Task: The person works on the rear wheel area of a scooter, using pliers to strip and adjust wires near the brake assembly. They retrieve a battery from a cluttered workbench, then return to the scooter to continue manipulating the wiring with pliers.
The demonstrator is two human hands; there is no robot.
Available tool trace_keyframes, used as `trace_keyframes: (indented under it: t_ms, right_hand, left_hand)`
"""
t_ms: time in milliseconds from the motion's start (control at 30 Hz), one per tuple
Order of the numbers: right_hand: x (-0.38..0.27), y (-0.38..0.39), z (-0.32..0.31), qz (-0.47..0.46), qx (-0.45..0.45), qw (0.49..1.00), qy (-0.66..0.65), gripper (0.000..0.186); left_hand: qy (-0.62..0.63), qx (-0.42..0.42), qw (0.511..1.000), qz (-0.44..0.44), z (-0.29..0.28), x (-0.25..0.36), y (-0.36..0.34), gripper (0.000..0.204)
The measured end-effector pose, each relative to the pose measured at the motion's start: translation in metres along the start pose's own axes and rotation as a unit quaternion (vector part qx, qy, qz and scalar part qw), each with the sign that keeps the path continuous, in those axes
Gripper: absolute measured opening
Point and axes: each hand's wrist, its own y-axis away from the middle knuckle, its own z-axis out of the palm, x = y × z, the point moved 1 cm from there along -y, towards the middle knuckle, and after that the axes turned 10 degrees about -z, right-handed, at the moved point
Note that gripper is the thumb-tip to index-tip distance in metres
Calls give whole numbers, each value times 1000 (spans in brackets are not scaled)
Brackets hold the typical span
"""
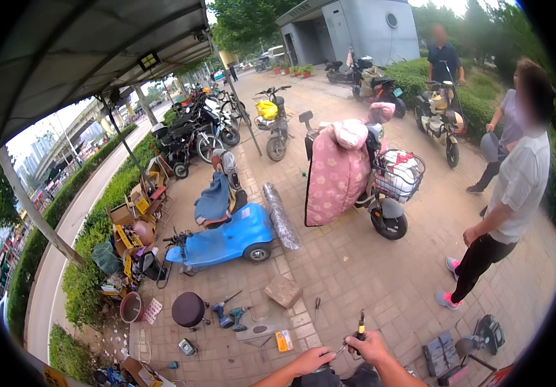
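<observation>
Only a small part of the wearer shows, low in the head view at the bottom edge. Two forearms enter from below, both bare: no sleeves, cuffs or gloves anywhere on the visible length. Left hand (313, 360) bare; no ring or band that can be made out. Right hand (369, 347) likewise bare, fingers uncovered. No watch or strap seen on either wrist, though the detail here is small and bent by the lens. Upper arms, shoulders and torso lie outside the picture, so clothing above the forearms cannot be told. Legs and footwear not identifiable either.
</observation>
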Motion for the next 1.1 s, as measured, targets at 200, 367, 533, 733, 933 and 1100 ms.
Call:
trace_keyframes:
  t_ms: [200,367,533,733,933,1100]
  right_hand:
    - [-46,-172,-8,-17,-127,980,155,20]
    - [-88,-324,-3,-82,-124,967,207,18]
    - [-147,-456,-9,-75,-142,970,180,22]
    - [-200,-641,1,-93,-240,942,217,19]
    - [-212,-811,62,-195,-369,886,202,27]
    - [-228,-919,144,16,-489,864,116,25]
  left_hand:
    - [7,131,990,-61,-71,77,-95,30]
    - [-77,278,956,57,-163,129,-215,28]
    - [-9,279,960,22,-253,215,-294,29]
    - [49,359,932,23,-359,252,-406,27]
    - [219,510,832,-7,-470,274,-484,19]
    - [371,586,720,18,-561,285,-506,14]
